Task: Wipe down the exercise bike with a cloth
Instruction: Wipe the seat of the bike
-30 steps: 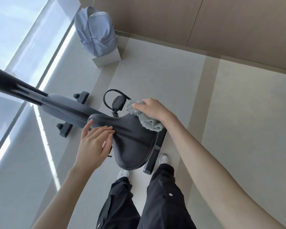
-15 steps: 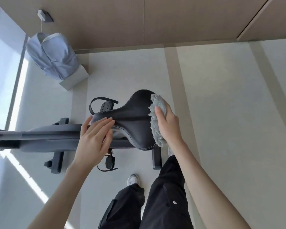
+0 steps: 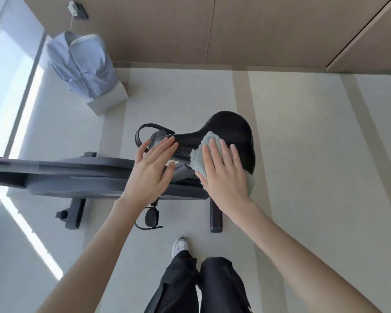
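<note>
Hands are both on the black seat (image 3: 233,129) of the exercise bike (image 3: 77,175), near the middle of the frame. The right hand (image 3: 224,177) lies flat on a fluffy pale blue cloth (image 3: 199,158). Its fingers are straight and a little apart, and they press the cloth down on the wide part of the seat. The cloth sticks out past the fingertips and hangs over the near edge of the seat.

The left hand (image 3: 149,175) is flat too. Its straight fingers rest on the thin front end of the seat, and the thumb points out to the side. It holds nothing.

The dark bike body runs off to the left edge of the frame. One pedal (image 3: 158,135) with a strap shows just above the left hand, and another pedal (image 3: 151,216) hangs below the wrist.

In the upper left, a light blue thing (image 3: 84,66) sits on a white box (image 3: 110,100). It may be a shirt or a bag; I cannot tell. At the bottom are black trousers (image 3: 219,288) and one white shoe (image 3: 180,246) on the pale floor (image 3: 303,154).
</note>
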`<action>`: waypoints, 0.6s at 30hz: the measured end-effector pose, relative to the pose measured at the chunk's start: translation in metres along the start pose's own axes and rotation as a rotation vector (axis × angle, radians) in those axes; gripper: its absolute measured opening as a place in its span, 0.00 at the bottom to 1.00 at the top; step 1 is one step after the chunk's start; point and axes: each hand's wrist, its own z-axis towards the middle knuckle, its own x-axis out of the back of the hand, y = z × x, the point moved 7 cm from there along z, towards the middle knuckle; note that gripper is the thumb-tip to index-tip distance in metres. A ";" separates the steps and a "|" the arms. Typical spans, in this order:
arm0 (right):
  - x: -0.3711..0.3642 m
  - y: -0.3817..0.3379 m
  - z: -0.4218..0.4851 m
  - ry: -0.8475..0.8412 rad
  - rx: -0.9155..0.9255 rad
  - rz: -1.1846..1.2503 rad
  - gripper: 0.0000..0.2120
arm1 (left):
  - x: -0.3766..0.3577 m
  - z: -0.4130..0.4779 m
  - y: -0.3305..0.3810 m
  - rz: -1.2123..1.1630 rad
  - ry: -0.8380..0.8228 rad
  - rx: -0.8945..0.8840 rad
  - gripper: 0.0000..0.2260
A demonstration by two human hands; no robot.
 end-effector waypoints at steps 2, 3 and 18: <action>0.001 -0.013 0.031 -0.086 0.108 -0.025 0.32 | 0.000 -0.002 -0.005 -0.016 0.057 0.016 0.19; 0.000 -0.022 0.047 -0.103 0.185 0.005 0.33 | 0.001 -0.003 -0.010 -0.033 0.093 0.037 0.19; 0.002 0.045 -0.008 -0.191 0.365 0.097 0.33 | -0.017 -0.031 -0.009 -0.017 0.228 0.133 0.21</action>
